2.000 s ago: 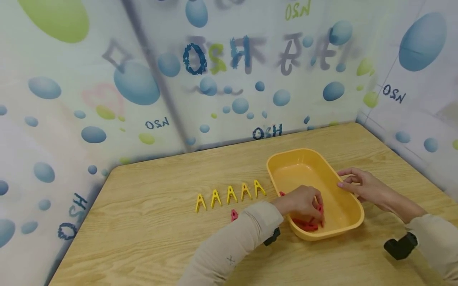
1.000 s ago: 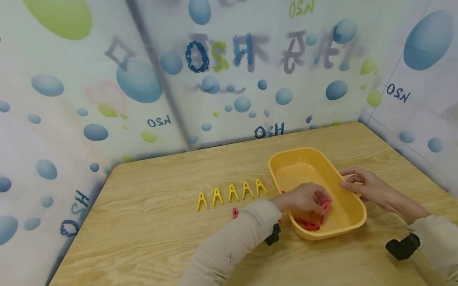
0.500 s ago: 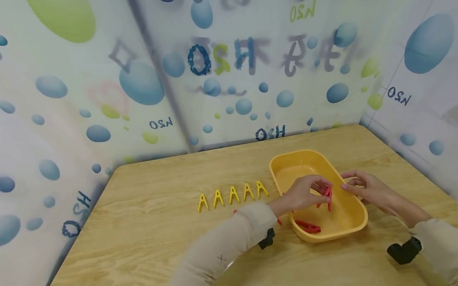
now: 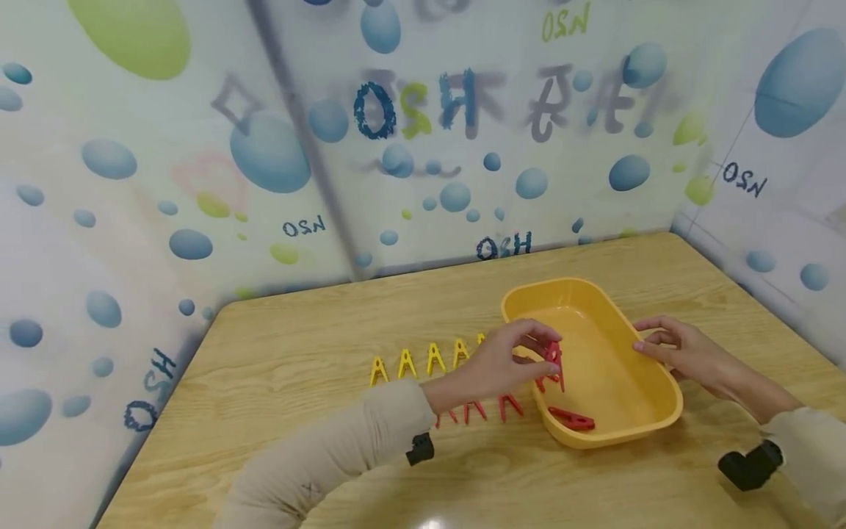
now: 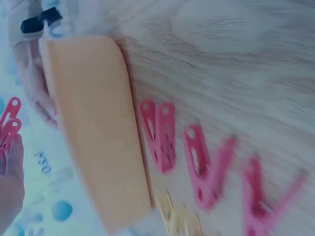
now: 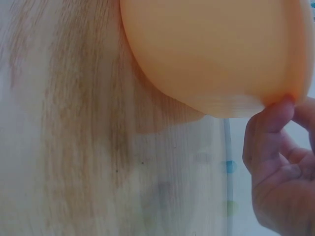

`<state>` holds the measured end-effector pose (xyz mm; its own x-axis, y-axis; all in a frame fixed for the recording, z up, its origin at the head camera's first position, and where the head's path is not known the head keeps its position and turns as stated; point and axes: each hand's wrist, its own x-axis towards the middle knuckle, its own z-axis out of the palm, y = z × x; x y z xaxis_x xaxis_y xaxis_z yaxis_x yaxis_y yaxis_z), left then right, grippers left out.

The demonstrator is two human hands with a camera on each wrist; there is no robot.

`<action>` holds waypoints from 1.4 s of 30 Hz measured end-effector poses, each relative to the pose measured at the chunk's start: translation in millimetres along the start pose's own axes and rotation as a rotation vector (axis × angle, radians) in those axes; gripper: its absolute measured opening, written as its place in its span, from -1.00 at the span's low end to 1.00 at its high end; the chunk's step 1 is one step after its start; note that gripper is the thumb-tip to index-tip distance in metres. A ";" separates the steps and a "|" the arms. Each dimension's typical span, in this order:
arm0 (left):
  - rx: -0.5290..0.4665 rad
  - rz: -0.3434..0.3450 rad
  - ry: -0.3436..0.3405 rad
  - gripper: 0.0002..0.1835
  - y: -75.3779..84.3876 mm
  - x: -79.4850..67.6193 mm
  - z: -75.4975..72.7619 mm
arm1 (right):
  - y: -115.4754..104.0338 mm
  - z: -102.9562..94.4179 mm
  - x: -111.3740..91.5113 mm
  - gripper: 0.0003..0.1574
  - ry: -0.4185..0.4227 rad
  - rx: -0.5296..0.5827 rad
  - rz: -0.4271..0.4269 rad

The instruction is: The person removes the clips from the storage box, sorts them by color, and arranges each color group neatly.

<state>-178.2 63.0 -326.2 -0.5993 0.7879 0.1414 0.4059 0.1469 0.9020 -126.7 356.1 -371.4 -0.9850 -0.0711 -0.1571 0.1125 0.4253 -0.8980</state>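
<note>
My left hand pinches a red clothespin between thumb and fingers, above the left rim of a yellow-orange plastic bin. In the left wrist view the held clothespin shows at the left edge. My right hand grips the bin's right rim; in the right wrist view, fingertips press its wall. Another red clothespin lies on the bin floor. Left of the bin, red clothespins stand in a row, partly hidden by my left forearm.
Several yellow clothespins form a row behind the red ones, the rightmost partly covered by my left hand. The wooden table meets a wall covering with a bubble print at its back. Dark cameras sit on the wrists.
My left hand has picked a red clothespin up from the bin floor and carried it left to the rim. My right hand stays on the bin.
</note>
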 end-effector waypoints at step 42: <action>0.127 -0.322 0.337 -0.68 -83.8 -145.2 -66.4 | 1.2 0.8 2.3 -0.32 -0.010 -0.023 0.005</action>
<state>-171.1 -103.5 -395.3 -0.8899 0.4562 0.0062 0.2317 0.4402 0.8675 -128.7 355.8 -373.2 -0.9831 -0.0775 -0.1656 0.1144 0.4462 -0.8876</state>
